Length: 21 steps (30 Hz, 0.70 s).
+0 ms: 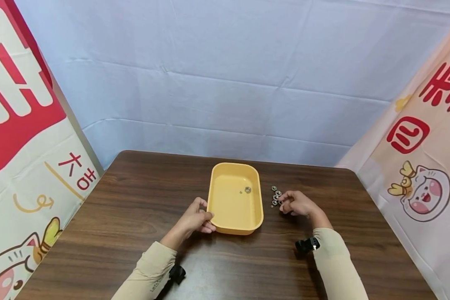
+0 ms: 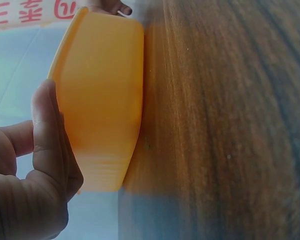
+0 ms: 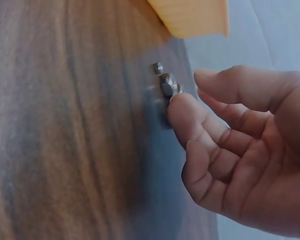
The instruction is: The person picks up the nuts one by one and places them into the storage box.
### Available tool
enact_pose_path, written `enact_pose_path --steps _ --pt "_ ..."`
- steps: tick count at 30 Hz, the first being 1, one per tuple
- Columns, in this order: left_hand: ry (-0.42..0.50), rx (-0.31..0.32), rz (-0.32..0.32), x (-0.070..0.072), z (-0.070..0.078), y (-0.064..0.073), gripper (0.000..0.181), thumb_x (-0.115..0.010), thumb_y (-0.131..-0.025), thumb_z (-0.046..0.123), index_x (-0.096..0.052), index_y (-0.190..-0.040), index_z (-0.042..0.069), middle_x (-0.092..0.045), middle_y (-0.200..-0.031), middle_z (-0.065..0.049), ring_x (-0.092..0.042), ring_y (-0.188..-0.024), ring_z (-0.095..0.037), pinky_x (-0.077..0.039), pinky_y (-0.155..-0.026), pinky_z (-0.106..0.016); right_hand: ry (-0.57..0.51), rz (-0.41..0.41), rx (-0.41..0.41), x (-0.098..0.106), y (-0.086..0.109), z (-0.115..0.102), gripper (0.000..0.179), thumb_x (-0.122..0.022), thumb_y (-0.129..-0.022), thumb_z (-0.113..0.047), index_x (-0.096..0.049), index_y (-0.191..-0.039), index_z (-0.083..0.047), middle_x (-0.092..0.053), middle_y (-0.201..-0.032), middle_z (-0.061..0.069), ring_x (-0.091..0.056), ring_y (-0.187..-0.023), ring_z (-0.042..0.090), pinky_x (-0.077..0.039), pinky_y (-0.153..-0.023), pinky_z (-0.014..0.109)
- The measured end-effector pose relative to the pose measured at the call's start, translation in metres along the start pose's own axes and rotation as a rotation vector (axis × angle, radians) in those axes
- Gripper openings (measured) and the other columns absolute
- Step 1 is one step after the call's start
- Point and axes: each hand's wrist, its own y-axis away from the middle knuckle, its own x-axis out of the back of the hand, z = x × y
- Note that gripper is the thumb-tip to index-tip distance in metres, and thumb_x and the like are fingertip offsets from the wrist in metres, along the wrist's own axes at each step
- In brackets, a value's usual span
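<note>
A yellow plastic bin (image 1: pixel 228 210) stands on the table, holding a metal hex nut (image 1: pixel 248 190) and a tiny nut (image 1: pixel 241 192). My left hand (image 1: pixel 194 218) pinches its near left rim, thumb over the edge and fingers along the outer wall (image 2: pixel 102 90). To the right of the bin lies a small group of metal nuts (image 1: pixel 273 188) of mixed sizes. Over them reaches my right hand (image 1: pixel 300 203), its thumb and index finger apart. In the right wrist view the index fingertip partly hides the nuts (image 3: pixel 168 87), and no nut shows between the fingers.
The brown wood-grain table (image 1: pixel 142 200) ends at a pale blue cloth (image 1: pixel 225 104) behind it. Printed banners (image 1: pixel 416 175) hang on both sides. Black straps with small devices (image 1: pixel 306 245) sit on both wrists.
</note>
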Motion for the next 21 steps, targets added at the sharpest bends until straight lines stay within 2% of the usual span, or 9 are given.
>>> enact_pose_path --steps 9,16,21 --pt "0.009 0.0 -0.004 0.0 -0.002 -0.002 0.031 -0.051 -0.088 -0.004 -0.028 -0.108 -0.002 -0.054 -0.073 -0.018 -0.063 -0.052 -0.021 -0.053 -0.044 -0.027 -0.077 0.063 -0.119 0.002 -0.004 0.009 0.033 -0.062 -0.084 -0.001 -0.05 -0.114 0.006 -0.065 -0.086 0.008 -0.06 -0.075 0.022 -0.049 -0.058 0.034" --pt "0.009 0.007 -0.001 0.0 -0.004 -0.004 0.031 -0.051 -0.088 -0.003 -0.028 -0.108 -0.001 -0.054 -0.073 -0.018 -0.063 -0.052 -0.021 -0.053 -0.044 -0.027 -0.064 0.073 -0.138 0.002 -0.008 0.012 0.036 -0.064 -0.086 -0.007 -0.049 -0.116 0.004 -0.064 -0.085 0.007 -0.058 -0.072 0.021 -0.047 -0.055 0.031" --pt "0.004 -0.002 -0.002 0.001 -0.004 -0.003 0.03 -0.051 -0.088 -0.003 -0.028 -0.107 -0.001 -0.054 -0.074 -0.018 -0.063 -0.052 -0.021 -0.053 -0.044 -0.027 -0.006 0.094 -0.13 -0.001 -0.013 0.013 0.035 -0.066 -0.082 -0.004 -0.051 -0.112 0.004 -0.059 -0.073 0.007 -0.055 -0.062 0.018 -0.043 -0.048 0.027"
